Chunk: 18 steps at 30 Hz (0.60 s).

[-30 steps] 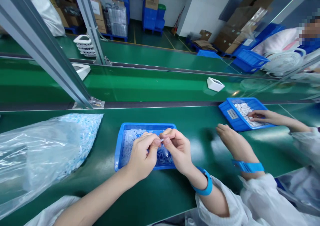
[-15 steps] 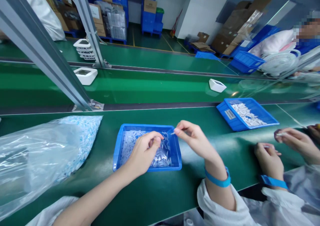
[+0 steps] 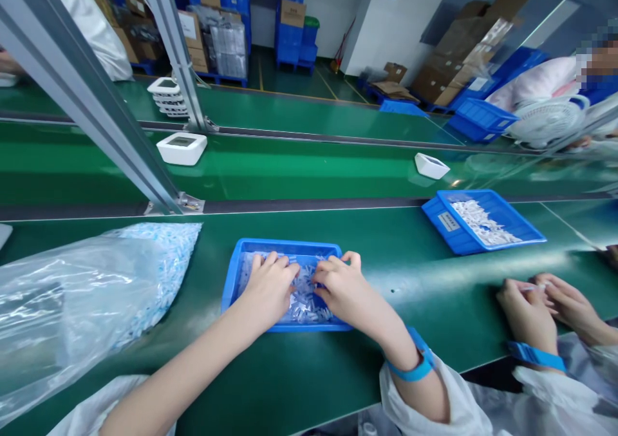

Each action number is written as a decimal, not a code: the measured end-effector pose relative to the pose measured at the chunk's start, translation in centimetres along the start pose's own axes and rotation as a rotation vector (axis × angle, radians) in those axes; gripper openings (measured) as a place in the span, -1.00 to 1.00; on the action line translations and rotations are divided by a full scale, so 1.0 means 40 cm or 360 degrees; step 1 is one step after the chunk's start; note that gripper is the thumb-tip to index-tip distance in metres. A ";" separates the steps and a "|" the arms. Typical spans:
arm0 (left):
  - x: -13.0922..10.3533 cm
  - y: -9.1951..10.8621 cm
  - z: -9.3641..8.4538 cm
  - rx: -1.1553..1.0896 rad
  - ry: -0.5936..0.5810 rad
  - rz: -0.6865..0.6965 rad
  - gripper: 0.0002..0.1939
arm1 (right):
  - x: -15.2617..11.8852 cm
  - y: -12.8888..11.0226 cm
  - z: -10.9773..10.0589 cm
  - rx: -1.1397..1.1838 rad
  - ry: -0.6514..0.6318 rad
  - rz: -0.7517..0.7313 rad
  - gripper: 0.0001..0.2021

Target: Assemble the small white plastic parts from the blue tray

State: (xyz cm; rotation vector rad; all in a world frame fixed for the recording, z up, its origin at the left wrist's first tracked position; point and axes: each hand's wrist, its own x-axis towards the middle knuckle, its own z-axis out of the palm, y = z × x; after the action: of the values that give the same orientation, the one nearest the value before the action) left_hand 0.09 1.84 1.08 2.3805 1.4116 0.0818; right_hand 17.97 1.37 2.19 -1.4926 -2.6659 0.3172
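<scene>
A shallow blue tray (image 3: 282, 327) lies in front of me, filled with small clear and whitish plastic pieces (image 3: 305, 301). Over its left half, my left hand (image 3: 271, 289) reaches palm down, fingers apart and tips among the pieces. My right hand (image 3: 342, 286), with a blue band on its wrist, reaches over the right rim. Its fingers are bent and apart, touching the pieces at that side. Nothing shows held in either hand, though the fingertips are partly hidden. Left of the tray rests a large clear plastic bag (image 3: 120, 281) of small pale-blue and white pieces.
A blue bin (image 3: 447, 230) of white pieces stands at the right. Beside me, a co-worker's hands (image 3: 535, 307) hold a small white piece. Behind a metal post (image 3: 111, 94), white devices (image 3: 182, 149) sit on the green conveyor belt (image 3: 299, 172).
My right hand has moved left and down into the tray; the small clear piece between its fingers no longer shows. My left hand has spread its fingers. The belt devices have shifted right.
</scene>
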 end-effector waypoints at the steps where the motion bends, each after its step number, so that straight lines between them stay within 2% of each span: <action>1: 0.002 0.002 0.002 -0.0003 -0.0003 0.0006 -0.81 | 0.004 -0.008 0.013 -0.0083 -0.0032 -0.0002 -0.83; 4: 0.005 0.003 0.008 -0.0031 -0.0029 0.0029 -0.80 | 0.012 -0.008 0.039 -0.0252 -0.0046 0.0032 -0.81; 8: 0.006 -0.005 0.018 -0.0060 -0.0016 0.0059 -0.78 | 0.017 0.001 0.050 -0.0280 0.0016 0.0029 -0.80; 18: 0.009 -0.018 0.036 -0.0004 0.0133 0.0051 -0.76 | 0.009 -0.008 0.045 -0.0364 0.0047 0.0039 -0.75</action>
State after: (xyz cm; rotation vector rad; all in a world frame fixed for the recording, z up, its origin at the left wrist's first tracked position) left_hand -0.02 2.04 -0.56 2.4238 1.4092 0.1938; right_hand 17.21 1.24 0.51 -1.5756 -2.7390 -0.0101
